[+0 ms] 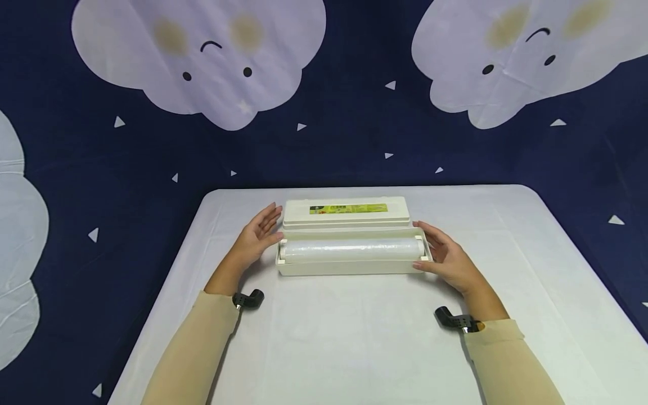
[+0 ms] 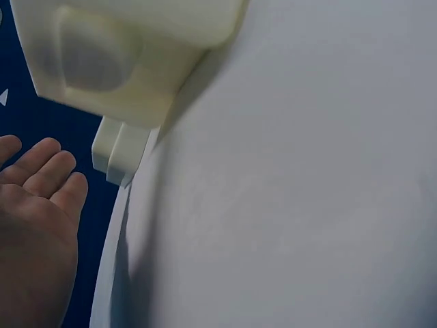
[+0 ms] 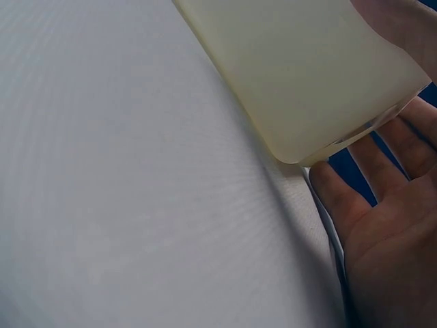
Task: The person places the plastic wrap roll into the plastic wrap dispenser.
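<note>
An open cream box (image 1: 354, 268) lies lengthwise on the white table, a roll of clear film (image 1: 349, 248) inside it. Behind it is a cream lid (image 1: 349, 220) with a green and yellow label. My left hand (image 1: 252, 239) is at the box's left end, fingers extended, thumb by the corner; in the left wrist view the fingers of the left hand (image 2: 37, 225) stand apart from the box (image 2: 130, 61). At the right end my right hand (image 1: 450, 260) grips the box between thumb and fingers. The right wrist view shows the right hand (image 3: 392, 225) around the end of the box (image 3: 321, 75).
The white table (image 1: 354, 337) has rounded far corners. A dark blue cloth (image 1: 344, 163) with clouds and small triangles hangs behind and beside it. On each wrist sits a black camera mount, the left one (image 1: 248, 299) and the right one (image 1: 455, 320).
</note>
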`<state>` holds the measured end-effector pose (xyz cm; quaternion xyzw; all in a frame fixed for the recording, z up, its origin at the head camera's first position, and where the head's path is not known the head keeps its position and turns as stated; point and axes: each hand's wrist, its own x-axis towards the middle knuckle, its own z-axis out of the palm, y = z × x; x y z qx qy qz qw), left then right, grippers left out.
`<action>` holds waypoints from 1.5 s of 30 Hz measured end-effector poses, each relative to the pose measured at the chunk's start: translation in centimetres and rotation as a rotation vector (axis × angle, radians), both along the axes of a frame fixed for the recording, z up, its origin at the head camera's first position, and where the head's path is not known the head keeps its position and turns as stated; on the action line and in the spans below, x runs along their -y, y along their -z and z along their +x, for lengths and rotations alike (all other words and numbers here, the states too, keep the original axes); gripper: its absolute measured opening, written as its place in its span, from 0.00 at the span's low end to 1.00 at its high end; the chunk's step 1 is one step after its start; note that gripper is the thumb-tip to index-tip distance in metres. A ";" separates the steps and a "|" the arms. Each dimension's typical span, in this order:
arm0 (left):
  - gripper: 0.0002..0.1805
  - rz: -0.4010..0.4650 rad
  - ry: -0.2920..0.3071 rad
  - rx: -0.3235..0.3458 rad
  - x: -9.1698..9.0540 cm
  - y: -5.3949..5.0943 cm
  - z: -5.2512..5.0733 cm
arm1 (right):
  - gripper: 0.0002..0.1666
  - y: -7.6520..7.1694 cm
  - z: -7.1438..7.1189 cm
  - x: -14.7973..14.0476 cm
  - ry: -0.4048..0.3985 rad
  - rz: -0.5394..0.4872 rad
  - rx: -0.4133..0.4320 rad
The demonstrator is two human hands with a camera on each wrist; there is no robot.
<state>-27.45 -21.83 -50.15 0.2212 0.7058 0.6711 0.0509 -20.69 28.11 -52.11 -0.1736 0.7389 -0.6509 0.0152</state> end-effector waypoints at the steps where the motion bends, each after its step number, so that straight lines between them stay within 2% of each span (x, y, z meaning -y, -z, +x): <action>1: 0.45 -0.006 -0.009 0.001 0.0 -0.1 -0.2 | 0.61 0.0 0.0 0.0 0.002 0.001 0.003; 6: 0.44 -0.039 -0.057 0.017 -0.2 -0.1 -1.1 | 0.61 0.0 0.0 0.0 -0.001 -0.003 0.006; 15: 0.42 -0.129 -0.098 0.069 -0.6 -0.2 -3.0 | 0.61 0.0 0.0 0.0 -0.003 -0.011 0.008; 25: 0.50 -0.232 -0.113 0.055 -0.9 -0.7 -4.9 | 0.62 0.0 -0.1 -0.2 -0.005 -0.004 0.011; 30: 0.54 -0.277 -0.143 0.077 -1.2 -1.1 -5.7 | 0.61 -0.1 -0.2 -0.1 -0.008 -0.003 0.005; 37: 0.61 -0.344 -0.174 0.093 -0.9 -0.7 -7.0 | 0.61 0.1 -0.2 0.1 -0.010 -0.009 0.004; 45: 0.63 -0.391 -0.161 0.093 -0.9 -0.6 -7.3 | 0.61 0.2 -0.1 0.0 -0.008 -0.019 0.009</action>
